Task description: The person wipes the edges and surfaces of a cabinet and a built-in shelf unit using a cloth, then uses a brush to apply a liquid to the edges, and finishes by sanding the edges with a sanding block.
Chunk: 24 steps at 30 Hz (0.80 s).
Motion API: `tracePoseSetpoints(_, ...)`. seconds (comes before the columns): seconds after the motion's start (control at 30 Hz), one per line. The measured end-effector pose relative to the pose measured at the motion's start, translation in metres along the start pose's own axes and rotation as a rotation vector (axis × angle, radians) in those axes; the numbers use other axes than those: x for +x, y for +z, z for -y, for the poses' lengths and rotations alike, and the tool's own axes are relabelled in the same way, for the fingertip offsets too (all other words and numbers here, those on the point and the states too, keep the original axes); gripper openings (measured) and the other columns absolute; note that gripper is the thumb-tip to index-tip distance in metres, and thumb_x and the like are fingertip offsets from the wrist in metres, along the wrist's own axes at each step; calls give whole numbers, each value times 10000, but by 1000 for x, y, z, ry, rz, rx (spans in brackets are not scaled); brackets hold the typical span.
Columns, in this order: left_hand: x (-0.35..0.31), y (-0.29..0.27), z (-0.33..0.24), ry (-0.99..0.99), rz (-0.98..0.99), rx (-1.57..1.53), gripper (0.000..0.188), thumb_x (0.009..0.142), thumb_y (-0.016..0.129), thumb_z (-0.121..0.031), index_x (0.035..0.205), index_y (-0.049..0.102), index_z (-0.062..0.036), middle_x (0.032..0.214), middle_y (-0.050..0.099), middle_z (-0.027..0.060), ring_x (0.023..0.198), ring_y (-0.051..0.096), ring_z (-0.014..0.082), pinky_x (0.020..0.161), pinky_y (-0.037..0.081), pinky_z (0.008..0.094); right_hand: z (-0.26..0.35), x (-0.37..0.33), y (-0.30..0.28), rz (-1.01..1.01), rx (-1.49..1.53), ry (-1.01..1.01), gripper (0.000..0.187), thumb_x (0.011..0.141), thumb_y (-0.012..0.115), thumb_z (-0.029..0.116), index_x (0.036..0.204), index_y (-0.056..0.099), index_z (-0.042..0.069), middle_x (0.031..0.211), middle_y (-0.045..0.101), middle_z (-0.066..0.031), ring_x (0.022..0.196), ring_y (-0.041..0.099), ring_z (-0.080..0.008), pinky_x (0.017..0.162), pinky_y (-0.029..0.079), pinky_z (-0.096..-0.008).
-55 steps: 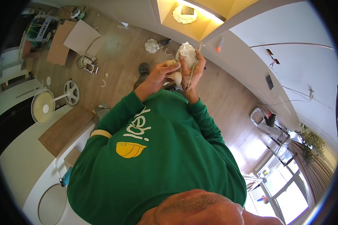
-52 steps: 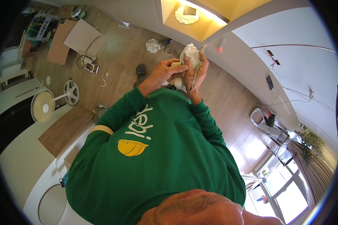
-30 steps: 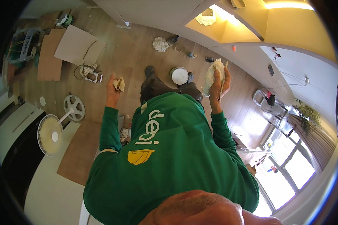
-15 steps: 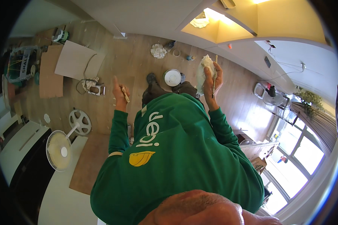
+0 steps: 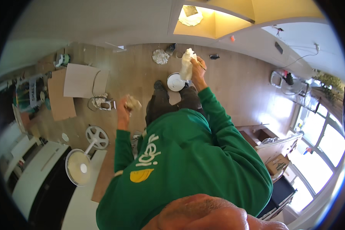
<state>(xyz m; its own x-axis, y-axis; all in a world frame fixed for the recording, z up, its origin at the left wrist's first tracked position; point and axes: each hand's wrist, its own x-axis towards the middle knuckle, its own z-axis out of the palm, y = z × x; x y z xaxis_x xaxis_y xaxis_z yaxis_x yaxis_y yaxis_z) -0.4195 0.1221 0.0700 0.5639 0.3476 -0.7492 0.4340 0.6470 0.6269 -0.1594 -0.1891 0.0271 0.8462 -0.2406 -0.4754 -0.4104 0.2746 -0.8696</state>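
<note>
I look down over my green sweatshirt at a wooden floor. My right hand (image 5: 198, 70) is raised ahead of me and grips a crumpled white cloth (image 5: 187, 63); a thin stick seems to lie in the same hand. My left hand (image 5: 123, 108) is out to the left, lower down, closed on a small crumpled yellowish piece (image 5: 132, 102). A round white tub (image 5: 176, 81) stands on the floor just under the right hand, beside my dark shoe (image 5: 157, 86).
Cardboard sheets (image 5: 84, 80) lie on the floor at the left, with a small tool and cable (image 5: 103, 103) by them. A white fan (image 5: 79, 167) with a round base (image 5: 97, 137) lies at the lower left. A crumpled white wad (image 5: 160, 56) rests near the wall. A cardboard box (image 5: 278, 164) sits at the right.
Both hands held the white cloth together in front of me; they have since come apart. The left hand dropped to the left with a small piece, the right keeps the cloth.
</note>
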Motion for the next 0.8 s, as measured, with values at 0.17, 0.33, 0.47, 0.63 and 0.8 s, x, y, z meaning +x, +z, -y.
tracePoseSetpoints(0.17,-41,-40,47,-219,-142,138,276,937,634,-312,1066,674,-72,894,678,20,726,619,128,595,445,276,-95,64,54,-83,301,187,337,793,736,-28,1121,656,-44,960,704,-125,808,683,-219,738,579,-361)
tracePoseSetpoints(0.33,-92,-113,56,-286,-338,326,302,911,652,-267,1105,683,-37,994,705,81,872,690,203,710,551,335,-194,141,117,-421,574,165,360,846,694,-63,1166,537,-14,1034,672,-151,878,690,-244,767,599,-381)
tracePoseSetpoints(0.47,-127,-145,49,-406,-501,569,310,877,685,-270,1049,678,-12,935,698,97,784,683,214,636,548,342,-195,167,153,-476,705,178,381,828,662,-35,1173,511,21,1037,646,-145,912,667,-238,782,587,-398)
tracePoseSetpoints(0.63,-132,-114,29,-418,-619,693,304,839,723,-277,979,686,-9,852,694,94,691,665,197,579,537,319,-181,211,198,-622,818,99,413,789,650,-100,1156,519,38,1013,647,-147,861,662,-246,767,574,-365)
tracePoseSetpoints(0.8,-123,-98,21,-367,-496,756,302,843,712,-247,1012,697,3,847,695,89,683,661,190,550,533,311,-130,191,207,-623,1038,153,420,799,641,-155,1147,508,38,1018,650,-151,895,673,-243,775,586,-356)
